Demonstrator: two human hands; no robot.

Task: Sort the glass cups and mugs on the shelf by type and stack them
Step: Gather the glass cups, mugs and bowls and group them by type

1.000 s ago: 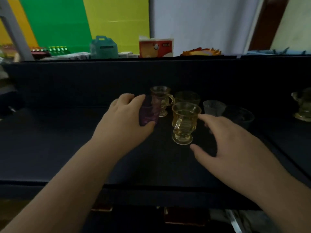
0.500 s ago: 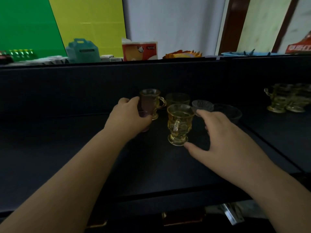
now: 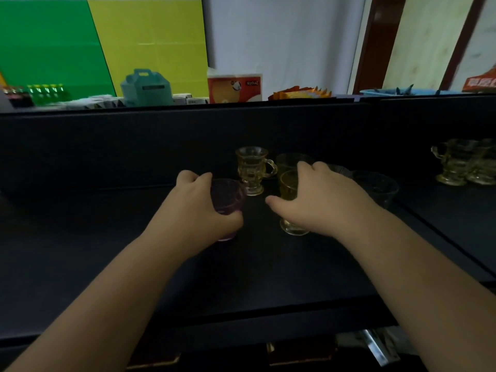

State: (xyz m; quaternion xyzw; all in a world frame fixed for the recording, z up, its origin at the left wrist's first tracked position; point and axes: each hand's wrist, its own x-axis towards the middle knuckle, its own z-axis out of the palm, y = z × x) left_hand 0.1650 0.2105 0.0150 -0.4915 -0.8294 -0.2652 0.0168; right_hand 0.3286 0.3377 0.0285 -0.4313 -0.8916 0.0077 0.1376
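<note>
Head view. On the dark matte shelf [image 3: 107, 264], my left hand [image 3: 198, 208] curls round a small purple glass tumbler [image 3: 228, 197] that stands near the shelf's middle, thumb on the near wall and fingers over the far rim. My right hand [image 3: 319, 202] covers a footed amber glass mug [image 3: 290, 208] just right of the tumbler; the fingers lie over its rim and far side while the thumb points left, clear of the glass, so I read no completed grip. A second footed amber glass mug with a handle [image 3: 252, 170] stands behind the two, towards the back edge, and a pale yellow cup [image 3: 288, 161] sits beside it. A dark clear glass bowl [image 3: 378, 187] lies right of my right hand. More footed amber mugs [image 3: 467, 165] cluster at the far right end.

Risks, as I judge them: the pieces crowd together, so lifting either one may knock the rear mug; a loose hold on the narrow-footed mug could tip it.
</note>
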